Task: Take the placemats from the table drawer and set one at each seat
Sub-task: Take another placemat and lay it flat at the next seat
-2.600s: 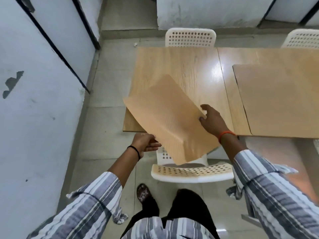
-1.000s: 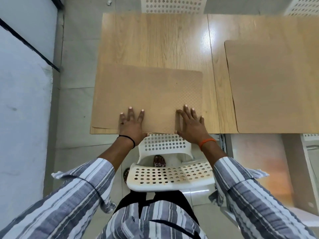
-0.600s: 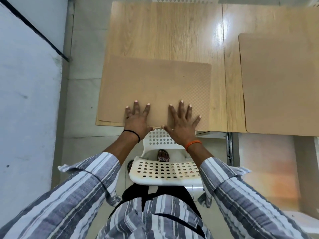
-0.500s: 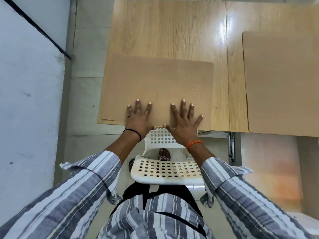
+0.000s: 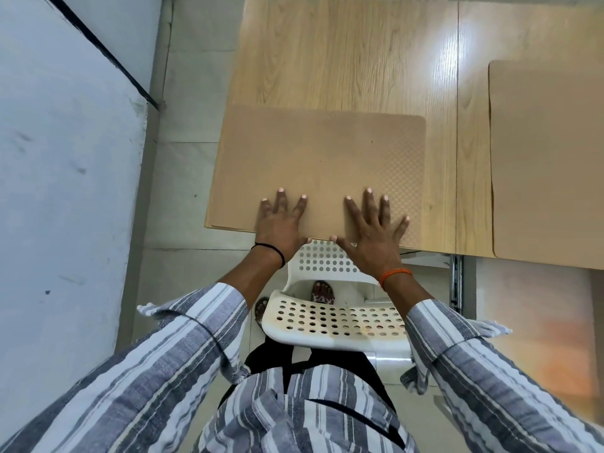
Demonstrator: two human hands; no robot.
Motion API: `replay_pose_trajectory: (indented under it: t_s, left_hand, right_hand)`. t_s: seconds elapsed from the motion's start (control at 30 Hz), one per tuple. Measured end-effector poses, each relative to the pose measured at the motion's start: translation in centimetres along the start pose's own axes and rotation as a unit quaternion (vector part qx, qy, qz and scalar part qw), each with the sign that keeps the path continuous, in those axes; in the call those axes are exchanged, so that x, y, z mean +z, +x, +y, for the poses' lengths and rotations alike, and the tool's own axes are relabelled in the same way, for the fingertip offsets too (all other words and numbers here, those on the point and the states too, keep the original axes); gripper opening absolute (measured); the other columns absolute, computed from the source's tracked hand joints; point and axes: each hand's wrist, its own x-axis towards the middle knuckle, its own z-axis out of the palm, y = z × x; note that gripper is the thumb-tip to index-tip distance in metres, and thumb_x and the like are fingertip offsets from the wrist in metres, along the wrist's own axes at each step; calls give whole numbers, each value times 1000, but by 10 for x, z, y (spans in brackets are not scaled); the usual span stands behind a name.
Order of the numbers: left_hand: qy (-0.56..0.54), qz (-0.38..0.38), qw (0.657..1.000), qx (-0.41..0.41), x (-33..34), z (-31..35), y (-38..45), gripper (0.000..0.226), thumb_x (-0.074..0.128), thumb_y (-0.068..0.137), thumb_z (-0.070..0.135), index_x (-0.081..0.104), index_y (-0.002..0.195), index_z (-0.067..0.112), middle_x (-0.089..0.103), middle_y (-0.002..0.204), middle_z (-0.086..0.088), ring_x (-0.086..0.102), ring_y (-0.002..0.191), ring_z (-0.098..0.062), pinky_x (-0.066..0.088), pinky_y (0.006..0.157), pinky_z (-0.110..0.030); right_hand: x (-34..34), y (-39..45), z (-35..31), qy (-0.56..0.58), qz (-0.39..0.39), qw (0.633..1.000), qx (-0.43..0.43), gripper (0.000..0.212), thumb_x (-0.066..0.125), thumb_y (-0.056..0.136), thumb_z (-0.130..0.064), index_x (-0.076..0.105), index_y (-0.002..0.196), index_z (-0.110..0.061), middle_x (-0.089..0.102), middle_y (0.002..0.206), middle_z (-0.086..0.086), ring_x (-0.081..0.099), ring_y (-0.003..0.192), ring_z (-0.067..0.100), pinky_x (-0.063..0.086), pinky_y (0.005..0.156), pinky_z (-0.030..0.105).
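- two hands are down flat on the near placemat [image 5: 320,158], fingers straight and fanned out, gripping nothing, just pressing on its surface.
- the left hand [image 5: 280,223] sits on the mat's near edge, black band on the wrist, thumb tip at the table's edge.
- the right hand [image 5: 372,230] lies just beside it, orange band on the wrist, fingers spread wide over the checkered texture.
- that placemat lies flat on the wooden table [image 5: 343,53], at the near left corner, its near edge lined up with the table's edge and its left side reaching the table's left edge.
- a second placemat [image 5: 549,158] lies flat on the neighbouring table section to the right, well apart from the first, running out of view at the right.
- right below the hands, a white perforated chair [image 5: 336,318] is tucked at this seat, its back touching the table's edge.
- striped sleeves fill the bottom of the view; a grey wall [image 5: 65,158] runs along the left.
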Motion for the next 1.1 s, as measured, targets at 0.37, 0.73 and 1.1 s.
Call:
replay_pose_trajectory:
  t_s: [0.37, 0.73, 1.1]
  left_hand:
    - [-61, 3, 998, 11, 8, -13, 0, 86, 55, 90, 55, -1, 154, 40, -9, 164, -6, -2, 147, -45, 17, 119, -49]
    - [-142, 81, 985, 45, 13, -39, -10, 61, 45, 96, 49, 32, 151, 25, 14, 163, -1, 12, 149, -29, 29, 116, -45]
    - [-282, 234, 926, 85, 12, -84, 11, 40, 49, 91, 10, 55, 131, 7, 53, 136, -10, 50, 126, -25, 44, 104, -41]
  right_hand:
    - [0, -1, -3, 12, 4, 1000, 11, 86, 40, 84, -77, 1, 154, -45, -18, 164, -6, -17, 150, 31, -3, 107, 77]
    - [-9, 6, -25, 56, 16, 997, 59, 66, 43, 93, -62, 26, 150, -32, 0, 165, 1, -6, 152, 32, 3, 111, 75]
    - [28, 49, -104, -3, 78, 996, -49, 64, 32, 100, -50, 21, 155, -20, 7, 166, 4, 5, 153, 28, 5, 116, 67]
